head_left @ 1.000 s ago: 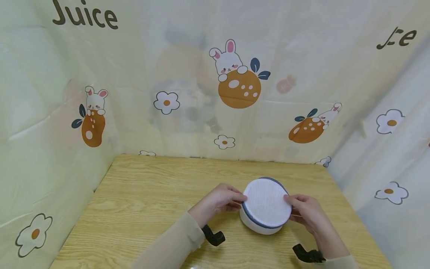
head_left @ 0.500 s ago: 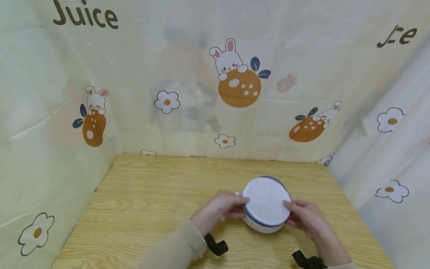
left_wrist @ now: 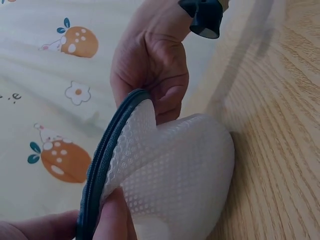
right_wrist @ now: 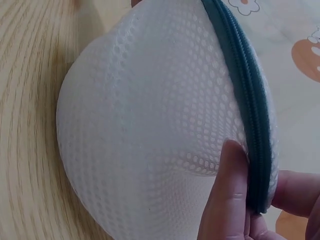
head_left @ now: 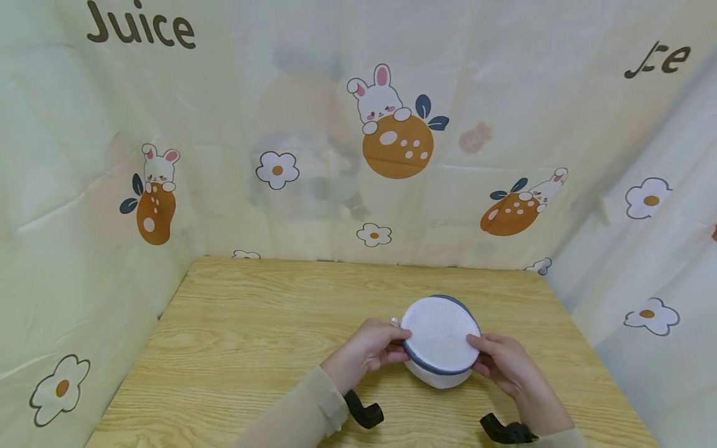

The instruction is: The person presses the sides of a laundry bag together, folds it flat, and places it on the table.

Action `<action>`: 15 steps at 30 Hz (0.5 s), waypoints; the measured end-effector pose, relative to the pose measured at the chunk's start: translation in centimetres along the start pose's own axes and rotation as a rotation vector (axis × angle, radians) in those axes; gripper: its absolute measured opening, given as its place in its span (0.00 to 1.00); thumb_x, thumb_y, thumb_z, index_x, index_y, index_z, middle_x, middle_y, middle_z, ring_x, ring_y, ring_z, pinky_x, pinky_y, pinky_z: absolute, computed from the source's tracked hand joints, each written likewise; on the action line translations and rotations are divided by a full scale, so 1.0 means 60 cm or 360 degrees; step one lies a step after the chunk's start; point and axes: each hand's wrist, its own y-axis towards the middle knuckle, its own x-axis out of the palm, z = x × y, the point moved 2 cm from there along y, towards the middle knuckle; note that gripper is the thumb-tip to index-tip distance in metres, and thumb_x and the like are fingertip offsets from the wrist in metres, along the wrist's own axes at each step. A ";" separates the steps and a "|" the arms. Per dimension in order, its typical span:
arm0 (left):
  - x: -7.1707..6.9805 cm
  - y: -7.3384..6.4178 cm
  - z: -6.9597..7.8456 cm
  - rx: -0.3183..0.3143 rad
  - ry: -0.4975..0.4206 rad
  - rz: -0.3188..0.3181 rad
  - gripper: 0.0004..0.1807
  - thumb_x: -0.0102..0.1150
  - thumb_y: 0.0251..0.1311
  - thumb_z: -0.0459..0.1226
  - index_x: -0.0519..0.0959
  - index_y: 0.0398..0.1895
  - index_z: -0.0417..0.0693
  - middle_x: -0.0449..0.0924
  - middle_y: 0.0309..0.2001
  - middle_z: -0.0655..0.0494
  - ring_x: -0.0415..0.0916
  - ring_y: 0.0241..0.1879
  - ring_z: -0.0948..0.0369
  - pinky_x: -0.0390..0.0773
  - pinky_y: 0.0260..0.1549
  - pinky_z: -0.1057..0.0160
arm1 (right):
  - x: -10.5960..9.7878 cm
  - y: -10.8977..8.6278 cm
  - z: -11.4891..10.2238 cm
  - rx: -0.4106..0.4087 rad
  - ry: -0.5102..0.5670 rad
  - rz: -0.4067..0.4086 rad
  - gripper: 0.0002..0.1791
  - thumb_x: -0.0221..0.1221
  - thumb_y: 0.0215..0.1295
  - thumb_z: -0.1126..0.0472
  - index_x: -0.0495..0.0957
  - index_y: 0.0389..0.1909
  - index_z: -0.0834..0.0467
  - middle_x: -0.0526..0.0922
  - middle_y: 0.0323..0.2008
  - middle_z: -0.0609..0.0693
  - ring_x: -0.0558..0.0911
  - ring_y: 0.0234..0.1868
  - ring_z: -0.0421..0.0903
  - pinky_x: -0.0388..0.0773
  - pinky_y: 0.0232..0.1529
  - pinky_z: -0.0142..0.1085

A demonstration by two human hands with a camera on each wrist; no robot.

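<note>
A round white mesh laundry bag (head_left: 439, 333) is held over the wooden table, its flat top facing up and tilted towards me. A dark blue zipper (left_wrist: 102, 160) runs around its rim. My left hand (head_left: 372, 348) pinches the rim on the left, thumb on top and fingers beneath. On the opposite side my right hand (head_left: 510, 367) pinches the rim in the same way. Close by the zipper, in the right wrist view, the right thumb (right_wrist: 230, 185) presses into the mesh side. The bag's soft lower part sags and creases close over the tabletop.
The pale wooden table (head_left: 269, 323) stretches away to the left and back. A cream curtain (head_left: 313, 124) printed with rabbits, oranges and flowers encloses it at the back and both sides. Black straps with mounts (head_left: 364, 410) sit on both wrists.
Both hands keep their pinch on the rim. The left hand has shifted slightly towards me, and a small pale piece now shows behind it. The laundry bag's underside looks more pointed than before.
</note>
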 end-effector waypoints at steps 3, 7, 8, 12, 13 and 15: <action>0.000 0.002 -0.001 -0.0008 -0.0022 -0.0010 0.05 0.67 0.68 0.29 0.85 0.40 0.33 0.85 0.28 0.48 0.88 0.26 0.61 0.90 0.34 0.64 | -0.002 0.004 0.000 0.0003 0.0002 -0.0002 0.10 0.62 0.80 0.59 0.86 0.36 0.56 0.88 0.30 0.45 0.87 0.32 0.37 0.88 0.38 0.30; 0.001 0.002 -0.001 -0.0011 -0.0032 -0.0021 0.07 0.69 0.68 0.32 0.86 0.41 0.34 0.85 0.28 0.49 0.87 0.25 0.61 0.90 0.34 0.64 | -0.004 0.004 -0.001 0.0021 0.0031 0.0026 0.09 0.62 0.80 0.58 0.87 0.39 0.56 0.89 0.32 0.45 0.88 0.34 0.38 0.89 0.39 0.31; 0.001 0.001 -0.001 -0.0010 -0.0018 -0.0021 0.07 0.69 0.68 0.33 0.86 0.41 0.35 0.85 0.28 0.49 0.87 0.25 0.61 0.90 0.34 0.63 | -0.004 0.004 -0.001 0.0023 0.0042 0.0021 0.09 0.62 0.80 0.57 0.87 0.41 0.56 0.89 0.32 0.45 0.87 0.35 0.38 0.89 0.40 0.32; -0.001 -0.006 -0.001 0.0004 0.0038 -0.0008 0.09 0.72 0.66 0.35 0.86 0.41 0.36 0.86 0.28 0.48 0.87 0.26 0.59 0.91 0.35 0.59 | -0.007 0.001 0.002 0.0043 0.0029 0.0044 0.16 0.60 0.81 0.52 0.81 0.54 0.62 0.86 0.36 0.46 0.86 0.38 0.40 0.89 0.43 0.34; -0.001 -0.008 -0.002 0.0010 0.0050 -0.0011 0.09 0.72 0.66 0.35 0.86 0.40 0.36 0.87 0.29 0.48 0.87 0.26 0.59 0.92 0.36 0.58 | -0.008 -0.002 0.003 0.0045 0.0014 0.0055 0.20 0.60 0.82 0.50 0.79 0.59 0.64 0.86 0.37 0.47 0.86 0.39 0.41 0.89 0.44 0.35; -0.003 -0.012 -0.003 0.0021 0.0062 -0.0026 0.09 0.73 0.65 0.35 0.87 0.40 0.36 0.87 0.29 0.47 0.88 0.26 0.58 0.92 0.36 0.57 | -0.008 -0.009 0.006 0.0057 -0.0035 0.0089 0.28 0.60 0.81 0.48 0.73 0.66 0.67 0.85 0.39 0.49 0.87 0.39 0.42 0.90 0.45 0.37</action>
